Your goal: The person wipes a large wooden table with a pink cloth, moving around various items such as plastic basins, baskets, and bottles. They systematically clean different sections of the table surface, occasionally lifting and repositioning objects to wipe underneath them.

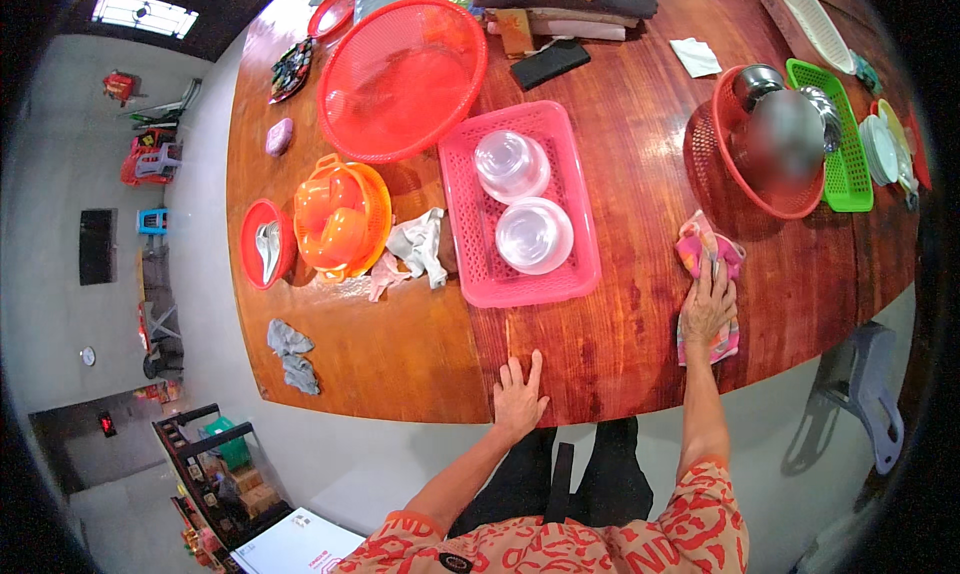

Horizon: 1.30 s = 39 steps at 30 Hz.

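My right hand [708, 309] lies on a pink patterned cloth [697, 236] on the wooden table [640, 189]. Its fingers are stretched forward over the cloth, which spreads beyond the hand at both ends. My left hand [519, 396] rests at the table's near edge, fingers apart, with nothing in it. Ahead of it stands a pink perforated basket [472, 292]. Two clear plastic bowls sit inside, a far bowl [511, 164] and a near bowl [535, 236].
At left are a large red basket [470, 114], orange colanders [335, 219], a red bowl [250, 270] and grey rags [292, 356]. At right, a red basket [722, 146] holds metal bowls beside a green basket [852, 196]. A grey plastic chair [872, 399] stands beyond the table's right edge.
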Tool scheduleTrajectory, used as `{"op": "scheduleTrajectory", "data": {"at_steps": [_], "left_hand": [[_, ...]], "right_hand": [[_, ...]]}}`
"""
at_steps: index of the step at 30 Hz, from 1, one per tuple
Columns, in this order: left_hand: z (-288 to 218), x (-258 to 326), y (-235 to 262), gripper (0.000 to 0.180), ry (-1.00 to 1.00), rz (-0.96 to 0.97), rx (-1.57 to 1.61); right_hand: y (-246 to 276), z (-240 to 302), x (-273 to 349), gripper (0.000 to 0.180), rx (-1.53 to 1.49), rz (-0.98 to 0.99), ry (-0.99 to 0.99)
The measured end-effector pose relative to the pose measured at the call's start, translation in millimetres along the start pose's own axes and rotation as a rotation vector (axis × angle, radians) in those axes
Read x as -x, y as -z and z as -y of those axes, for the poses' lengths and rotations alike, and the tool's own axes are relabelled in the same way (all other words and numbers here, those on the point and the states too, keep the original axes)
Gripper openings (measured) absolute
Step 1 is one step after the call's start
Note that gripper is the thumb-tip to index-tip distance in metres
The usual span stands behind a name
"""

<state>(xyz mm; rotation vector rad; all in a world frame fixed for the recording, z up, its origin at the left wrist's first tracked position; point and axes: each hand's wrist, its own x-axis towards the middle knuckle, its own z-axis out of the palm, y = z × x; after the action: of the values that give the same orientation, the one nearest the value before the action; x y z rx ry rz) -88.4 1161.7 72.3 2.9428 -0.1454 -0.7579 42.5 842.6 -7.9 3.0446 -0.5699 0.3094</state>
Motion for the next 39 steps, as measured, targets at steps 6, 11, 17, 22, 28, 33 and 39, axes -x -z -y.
{"op": "scheduleTrajectory", "data": {"at_steps": [6, 11, 17, 22, 28, 33, 39], "left_hand": [[11.3, 1.4, 0.4, 0.101, -0.067, -0.062, -0.057], [20.8, -3.0, 10.0, 0.098, -0.138, 0.011, -0.021], [39.5, -8.5, 6.8, 0.088, -0.225, -0.092, 0.096], [48.2, -17.1, 13.9, 0.083, -0.246, -0.043, 0.192], [57.8, -19.4, 13.7, 0.088, -0.227, -0.019, 0.150], [51.7, -24.5, 14.0, 0.088, -0.239, 0.015, 0.141], [57.5, -25.1, 7.5, 0.088, -0.233, 0.033, 0.173]], "right_hand": [[15.3, 37.5, 60.2, 0.066, -0.041, 0.028, 0.025], [28.5, 71.2, 101.3, 0.060, -0.056, 0.004, 0.078], [54.3, 104.9, 142.1, 0.053, -0.176, 0.083, 0.280], [57.1, 99.2, 149.1, 0.039, -0.296, 0.051, 0.560], [42.8, 60.7, 84.0, 0.056, -0.168, 0.124, 0.341], [17.1, 25.3, 24.5, 0.055, -0.084, 0.074, 0.165], [-12.6, 60.9, 6.0, 0.053, 0.074, -0.003, -0.020]]}}
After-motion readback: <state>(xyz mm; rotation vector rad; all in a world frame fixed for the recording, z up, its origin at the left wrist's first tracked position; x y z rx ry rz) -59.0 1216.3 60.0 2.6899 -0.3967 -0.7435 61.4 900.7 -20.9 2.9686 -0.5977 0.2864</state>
